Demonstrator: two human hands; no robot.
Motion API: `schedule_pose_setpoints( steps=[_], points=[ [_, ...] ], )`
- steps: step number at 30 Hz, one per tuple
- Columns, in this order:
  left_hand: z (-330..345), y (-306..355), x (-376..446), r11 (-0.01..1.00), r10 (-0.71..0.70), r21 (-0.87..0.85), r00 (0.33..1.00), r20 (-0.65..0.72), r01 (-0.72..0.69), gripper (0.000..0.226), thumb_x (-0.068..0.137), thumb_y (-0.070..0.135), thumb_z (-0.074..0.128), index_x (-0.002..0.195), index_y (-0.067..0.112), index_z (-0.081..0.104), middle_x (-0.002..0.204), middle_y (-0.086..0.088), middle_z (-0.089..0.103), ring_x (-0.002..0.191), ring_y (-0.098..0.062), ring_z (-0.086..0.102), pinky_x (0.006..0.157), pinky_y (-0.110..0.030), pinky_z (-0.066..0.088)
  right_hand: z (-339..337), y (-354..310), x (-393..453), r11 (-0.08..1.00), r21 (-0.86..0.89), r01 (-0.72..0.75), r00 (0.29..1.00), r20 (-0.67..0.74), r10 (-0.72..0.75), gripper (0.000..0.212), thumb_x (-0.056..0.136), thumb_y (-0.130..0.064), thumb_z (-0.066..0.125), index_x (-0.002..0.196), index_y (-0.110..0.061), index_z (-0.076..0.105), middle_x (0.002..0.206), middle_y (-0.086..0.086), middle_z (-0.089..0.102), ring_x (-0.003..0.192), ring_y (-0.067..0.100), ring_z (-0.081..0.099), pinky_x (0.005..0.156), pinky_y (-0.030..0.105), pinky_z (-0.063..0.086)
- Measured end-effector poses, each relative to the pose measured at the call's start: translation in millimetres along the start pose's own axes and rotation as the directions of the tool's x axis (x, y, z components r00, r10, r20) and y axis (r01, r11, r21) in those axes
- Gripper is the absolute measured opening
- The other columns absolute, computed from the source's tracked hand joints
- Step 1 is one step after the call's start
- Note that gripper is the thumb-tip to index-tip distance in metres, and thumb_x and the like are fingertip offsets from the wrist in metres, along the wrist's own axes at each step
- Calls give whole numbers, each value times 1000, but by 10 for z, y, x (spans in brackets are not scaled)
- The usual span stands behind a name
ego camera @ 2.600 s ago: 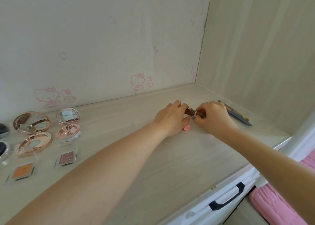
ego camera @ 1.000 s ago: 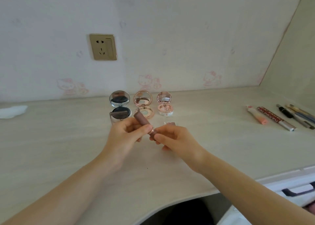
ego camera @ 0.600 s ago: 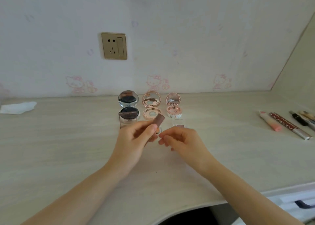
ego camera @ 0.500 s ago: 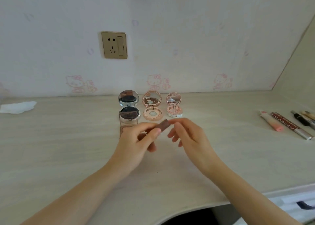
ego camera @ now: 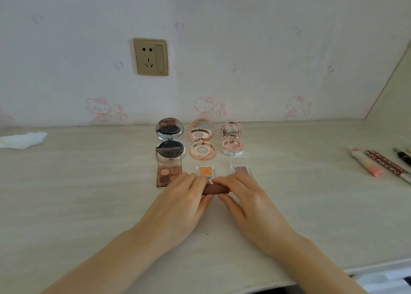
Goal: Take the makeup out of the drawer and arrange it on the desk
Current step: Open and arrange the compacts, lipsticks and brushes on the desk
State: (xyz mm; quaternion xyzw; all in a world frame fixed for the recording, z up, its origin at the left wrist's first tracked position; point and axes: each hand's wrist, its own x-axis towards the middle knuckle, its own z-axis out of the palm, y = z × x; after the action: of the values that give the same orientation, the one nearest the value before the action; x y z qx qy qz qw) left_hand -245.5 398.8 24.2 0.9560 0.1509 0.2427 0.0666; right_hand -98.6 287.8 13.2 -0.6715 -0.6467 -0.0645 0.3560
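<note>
Lipstick (ego camera: 215,189) lowered to desk (ego camera: 89,204) (level) | both hands gripping; palettes just beyond

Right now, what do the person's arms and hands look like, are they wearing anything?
Both forearms are bare as far as the picture shows, with no sleeves in view. The left hand and right hand wear no gloves, and no rings, watch or bracelets show. Fingernails look short and unpainted.

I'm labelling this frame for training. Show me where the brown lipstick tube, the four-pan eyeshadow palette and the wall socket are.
brown lipstick tube (ego camera: 216,189): head view, on the bare barrel between the two hands.
four-pan eyeshadow palette (ego camera: 168,174): head view, on the shadow pans.
wall socket (ego camera: 151,56): head view, on the gold faceplate's centre.
</note>
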Motion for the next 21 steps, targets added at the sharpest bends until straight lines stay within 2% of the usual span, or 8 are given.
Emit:
schedule_pose_setpoints(
  steps=[5,7,9,11,14,18,21],
  points=[
    [-21,4,11,983,44,176,999,22,-48,17,94,21,49,103,12,59,87,-1,55,79,-23,52,68,-36,48,14,-1,3,970,-230,81,986,-126,-112,22,93,-15,54,107,-8,69,95,3,66,85,25,56,81,36,49],
    [-17,-8,-8,980,56,187,996,63,-66,15,96,25,46,102,15,55,83,1,55,75,-21,52,61,-31,44,48,11,-16,942,-318,106,983,-110,-148,18,91,-8,59,106,-9,69,96,3,65,82,27,56,76,37,50],
    [-51,-22,-9,981,56,180,992,109,-75,21,96,35,36,100,19,50,79,3,54,71,-20,52,54,-27,34,76,26,-32,930,-348,120,984,-84,-158,21,87,-4,64,107,-10,67,99,3,63,83,25,54,76,36,48],
    [-83,-37,-2,989,30,141,991,134,-49,25,96,45,25,103,26,40,82,6,54,73,-18,50,55,-28,31,84,38,-41,929,-347,127,985,-68,-160,24,87,-3,64,109,-10,66,101,2,62,84,25,53,77,36,47],
    [-70,-63,-17,997,8,71,993,118,-16,21,94,53,24,99,33,28,80,10,53,67,-13,41,54,-31,39,63,17,-44,941,-312,133,986,-53,-157,26,87,-1,62,111,-9,65,102,3,62,85,24,54,76,36,48],
    [-115,-93,-8,998,-39,55,994,106,33,28,91,60,25,101,35,33,64,9,43,61,-16,44,52,-32,38,12,-54,-32,957,-258,131,985,-79,-156,21,93,-5,56,111,-7,66,102,5,63,84,25,55,75,36,49],
    [-141,-84,-13,999,-28,22,996,82,27,26,86,61,26,94,37,27,61,11,41,60,-15,43,48,-31,34,-20,-84,-34,986,-134,100,990,-87,-112,23,96,-12,50,113,-8,65,104,3,62,89,24,57,80,34,48]
  ],
)
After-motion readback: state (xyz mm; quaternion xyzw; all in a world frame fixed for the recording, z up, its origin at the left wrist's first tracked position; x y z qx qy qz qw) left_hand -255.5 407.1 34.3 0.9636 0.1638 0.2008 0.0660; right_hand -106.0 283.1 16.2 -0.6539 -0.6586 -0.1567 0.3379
